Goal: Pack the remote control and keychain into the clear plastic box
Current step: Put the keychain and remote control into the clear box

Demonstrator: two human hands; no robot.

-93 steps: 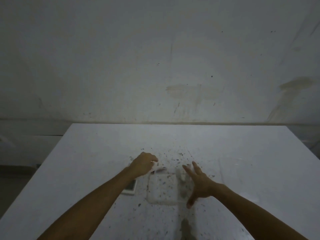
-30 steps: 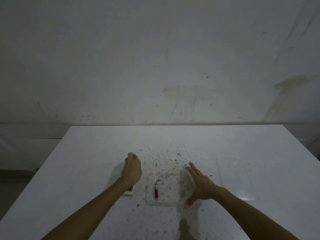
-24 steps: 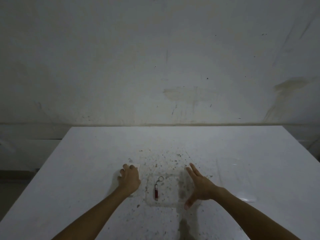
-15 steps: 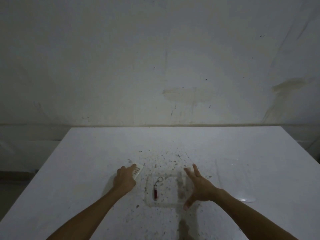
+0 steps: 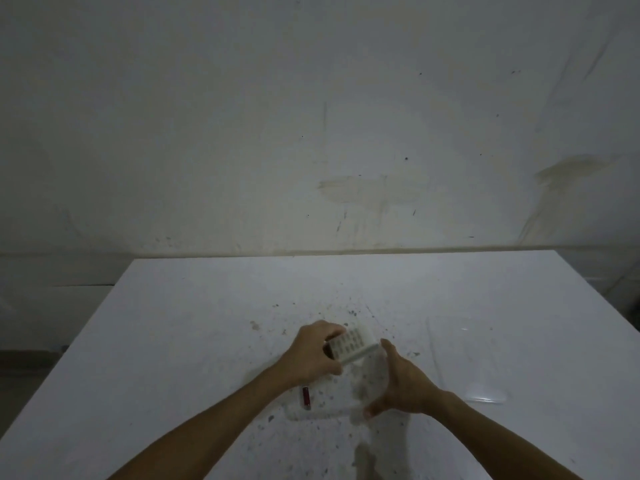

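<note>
Nearest the table's (image 5: 173, 341) near edge, the red keychain (image 5: 305, 397) is lying inside the clear plastic box (image 5: 322, 412), by its left wall, partly hidden under the left forearm. The right hand (image 5: 403, 381) is pressing against the box's right wall, thumb low and fingers spread along it, its grip loose, bracing rather than clasping. Just beyond, the left hand (image 5: 313, 355) is holding the white remote control (image 5: 351, 346) above the box's far end, its grip clenched around the remote's left end, button face up and tilted. Farther right, a clear lid (image 5: 464, 362) is lying flat toward the table's right edge.
</note>
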